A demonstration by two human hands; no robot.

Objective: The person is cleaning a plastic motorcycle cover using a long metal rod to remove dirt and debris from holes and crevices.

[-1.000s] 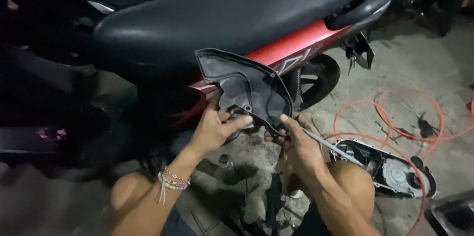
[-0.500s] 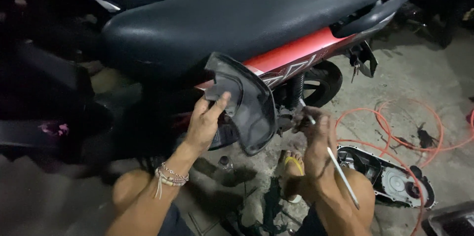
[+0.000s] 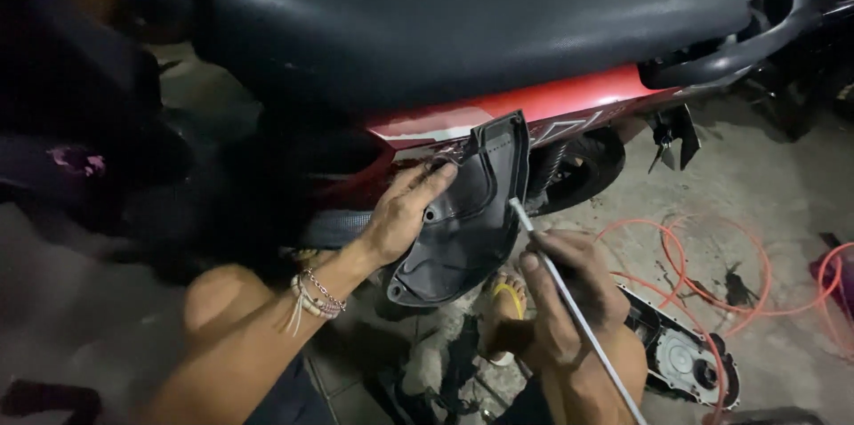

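A red scooter (image 3: 569, 105) with a wide black seat (image 3: 463, 16) stands in front of me. My left hand (image 3: 405, 211) grips a black plastic cover (image 3: 467, 211) and holds it upright against the scooter's side, below the red panel. My right hand (image 3: 565, 291) is closed around a long thin metal tool (image 3: 574, 314). The tool's tip sits at the cover's right edge. Beaded bracelets circle my left wrist (image 3: 311, 296).
An orange hose (image 3: 712, 274) lies coiled on the concrete floor at the right. A metal engine cover (image 3: 685, 358) rests beside it. My foot in a yellow-strapped sandal (image 3: 507, 300) is below the black cover. Dark shapes fill the left side.
The black cover has swung from tilted flat to upright against the scooter. My right hand has let go of its edge and brought the tool's tip up to it.
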